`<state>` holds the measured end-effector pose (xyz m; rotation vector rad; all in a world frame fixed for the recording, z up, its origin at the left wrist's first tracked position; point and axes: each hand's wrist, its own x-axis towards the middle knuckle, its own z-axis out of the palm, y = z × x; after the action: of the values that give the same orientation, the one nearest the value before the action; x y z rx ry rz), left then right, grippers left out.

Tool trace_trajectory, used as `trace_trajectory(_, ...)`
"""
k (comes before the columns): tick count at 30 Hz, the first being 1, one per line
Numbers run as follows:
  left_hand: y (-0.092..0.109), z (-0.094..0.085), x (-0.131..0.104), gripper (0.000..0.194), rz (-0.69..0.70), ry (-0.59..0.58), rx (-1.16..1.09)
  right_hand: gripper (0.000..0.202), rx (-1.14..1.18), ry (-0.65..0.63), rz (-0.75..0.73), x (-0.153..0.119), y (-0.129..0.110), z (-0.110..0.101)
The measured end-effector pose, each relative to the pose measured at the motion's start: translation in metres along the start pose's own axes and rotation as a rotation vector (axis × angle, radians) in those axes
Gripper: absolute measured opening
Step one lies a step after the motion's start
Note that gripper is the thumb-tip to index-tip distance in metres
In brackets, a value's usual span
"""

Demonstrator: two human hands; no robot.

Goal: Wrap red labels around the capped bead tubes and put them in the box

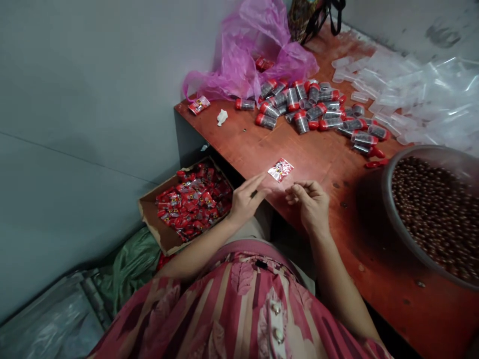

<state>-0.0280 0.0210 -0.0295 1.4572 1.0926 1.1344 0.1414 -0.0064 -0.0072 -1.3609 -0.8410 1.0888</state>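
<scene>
A small red and silver printed packet [280, 170] lies flat on the red-brown table [239, 142] near its front edge. My left hand [245, 198] is just below and left of the packet, its fingers stretched out and nothing held in them. To the packet's lower right, my right hand [310, 202] has thumb and fingertips pinched together. Whatever may be between those fingertips is too small to make out. Clear tubes with red caps [294, 98], filled with dark contents, lie heaped farther back on the table.
A cardboard box [153, 204] of red packets stands below the table's left edge. At right is a large tub [389, 184] of brown balls [437, 209]. Empty clear tubes [422, 94] pile up behind it. A pink plastic bag [239, 65] rests against the wall.
</scene>
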Motion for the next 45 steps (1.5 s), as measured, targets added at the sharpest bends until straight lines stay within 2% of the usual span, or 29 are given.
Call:
trace_trajectory(1,-0.001,0.004,0.012,0.044,0.130,-0.033,0.219,0.018,-0.011,0.002,0.000,0.002,0.000,-0.003)
trace_trajectory(2,-0.002,0.008,0.024,0.042,0.202,-0.055,0.411,0.018,-0.020,0.002,0.002,0.003,-0.001,-0.005)
trace_trajectory(4,-0.005,0.018,0.045,0.038,0.219,-0.107,0.657,0.018,-0.040,0.000,0.010,0.005,-0.002,-0.007)
trace_trajectory(6,-0.009,0.026,0.059,0.031,0.190,-0.126,0.715,0.018,-0.074,0.000,0.020,0.007,-0.004,-0.009)
trace_trajectory(10,-0.019,0.034,0.067,0.015,0.164,-0.042,0.466,0.019,-0.144,0.025,0.015,0.015,-0.010,-0.012)
trace_trajectory(14,-0.021,0.034,0.064,0.016,0.133,-0.028,0.291,0.024,-0.171,0.076,0.004,0.031,-0.008,-0.009)
trace_trajectory(18,-0.010,0.034,0.054,0.020,0.118,-0.017,0.199,0.040,-0.062,0.030,-0.005,0.047,-0.002,0.002)
trace_trajectory(21,0.003,0.030,0.045,0.024,0.078,-0.017,0.059,0.038,0.004,0.001,-0.026,0.052,-0.006,0.006)
trace_trajectory(23,0.009,0.025,0.042,0.031,-0.042,-0.024,-0.085,0.037,0.007,-0.075,-0.009,0.054,-0.013,0.005)
trace_trajectory(27,0.011,0.015,0.045,0.031,-0.348,-0.183,-0.325,0.042,-0.105,-0.395,0.109,0.063,-0.029,0.001)
trace_trajectory(29,0.007,0.012,0.047,0.035,-0.442,-0.207,-0.397,0.038,-0.226,-0.459,0.109,0.077,-0.033,0.000)
trace_trajectory(31,0.003,0.011,0.048,0.035,-0.505,-0.152,-0.477,0.031,-0.414,-0.350,0.007,0.098,-0.036,0.002)
trace_trajectory(34,0.001,0.010,0.047,0.034,-0.568,-0.046,-0.567,0.026,-0.773,0.027,-0.247,0.138,-0.037,0.009)
trace_trajectory(36,0.002,0.007,0.047,0.035,-0.604,0.028,-0.607,0.029,-0.927,0.173,-0.326,0.165,-0.037,0.014)
trace_trajectory(39,0.004,0.002,0.050,0.037,-0.640,0.130,-0.697,0.025,-0.947,0.202,-0.321,0.194,-0.033,0.021)
trace_trajectory(41,0.005,-0.002,0.052,0.038,-0.658,0.192,-0.781,0.019,-0.896,0.171,-0.313,0.199,-0.031,0.022)
trace_trajectory(43,0.006,-0.005,0.056,0.040,-0.676,0.261,-0.863,0.014,-0.855,0.114,-0.308,0.187,-0.029,0.020)
trace_trajectory(45,0.005,-0.008,0.059,0.041,-0.686,0.326,-0.947,0.012,-0.820,0.045,-0.295,0.156,-0.029,0.017)
